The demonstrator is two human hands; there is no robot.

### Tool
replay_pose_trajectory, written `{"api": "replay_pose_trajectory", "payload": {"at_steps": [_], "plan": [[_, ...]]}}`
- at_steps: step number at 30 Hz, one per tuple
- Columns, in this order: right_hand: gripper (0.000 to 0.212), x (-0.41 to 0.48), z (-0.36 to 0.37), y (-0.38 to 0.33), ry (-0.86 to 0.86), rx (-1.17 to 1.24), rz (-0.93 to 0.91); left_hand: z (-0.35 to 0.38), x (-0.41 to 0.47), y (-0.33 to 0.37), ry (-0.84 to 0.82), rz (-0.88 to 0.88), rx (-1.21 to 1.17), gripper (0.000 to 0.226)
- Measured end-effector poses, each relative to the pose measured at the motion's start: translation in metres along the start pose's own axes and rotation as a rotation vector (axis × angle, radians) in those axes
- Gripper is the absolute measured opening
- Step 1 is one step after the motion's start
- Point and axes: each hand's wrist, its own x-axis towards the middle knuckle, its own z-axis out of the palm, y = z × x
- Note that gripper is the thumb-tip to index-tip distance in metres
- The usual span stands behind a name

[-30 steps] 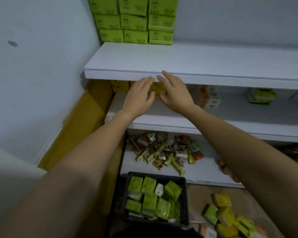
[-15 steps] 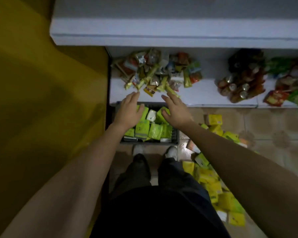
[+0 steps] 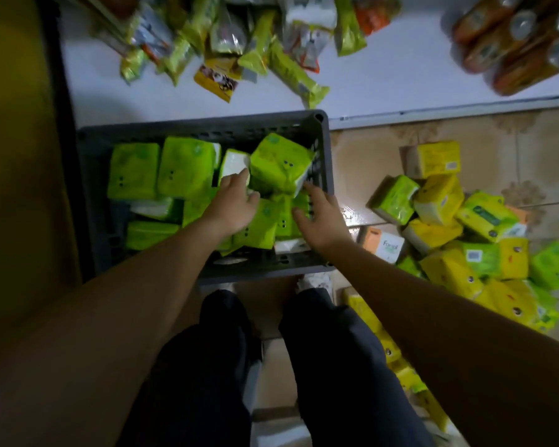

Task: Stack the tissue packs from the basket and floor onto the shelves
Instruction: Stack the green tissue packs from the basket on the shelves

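A dark grey basket [image 3: 204, 124] sits on the floor in front of my feet, holding several lime-green tissue packs [image 3: 184, 167]. One green pack [image 3: 279, 164] lies tilted at the basket's right end. My left hand [image 3: 234, 206] reaches into the basket with relaxed fingers touching the packs just left of that tilted pack. To its right, my right hand [image 3: 320, 219] hovers with fingers spread over the lower packs near the basket's right wall. Neither hand holds a pack. A heap of yellow and green tissue packs [image 3: 455, 227] lies on the tiled floor to the right.
The white bottom shelf [image 3: 384, 79] runs just behind the basket, carrying loose snack packets [image 3: 239, 40] and orange bottles [image 3: 513, 43] at the right. A yellow wall [image 3: 13, 156] closes the left side. My dark-trousered legs [image 3: 223, 366] stand below the basket.
My view dropped from the upper shelves to the floor. Both hands came down from the shelf edge and now reach into the basket among the green packs.
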Motion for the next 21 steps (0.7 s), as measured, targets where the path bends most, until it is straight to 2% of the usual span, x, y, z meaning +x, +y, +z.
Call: {"api": "replay_pose_trajectory", "payload": {"at_steps": [4, 7, 11, 15, 19, 21], "plan": [[0.059, 0.056, 0.021, 0.022, 0.002, 0.091, 0.024, 0.028, 0.068, -0.018, 0.054, -0.050, -0.069, 0.061], [0.062, 0.087, 0.034, 0.029, -0.026, 0.236, 0.029, 0.040, 0.111, -0.025, 0.100, -0.117, -0.214, 0.067], [0.068, 0.106, 0.043, 0.031, -0.005, 0.368, 0.080, 0.047, 0.126, -0.018, 0.089, -0.175, -0.357, 0.065], [0.057, 0.076, 0.035, 0.023, 0.071, 0.422, 0.116, 0.042, 0.095, -0.011, 0.095, -0.264, -0.458, 0.056], [0.045, 0.008, 0.010, -0.002, 0.136, 0.385, 0.092, 0.026, 0.024, 0.005, 0.085, -0.301, -0.629, 0.040], [0.041, -0.029, -0.010, -0.020, 0.150, 0.371, 0.069, 0.012, -0.017, 0.018, 0.094, -0.325, -0.670, 0.043]]}}
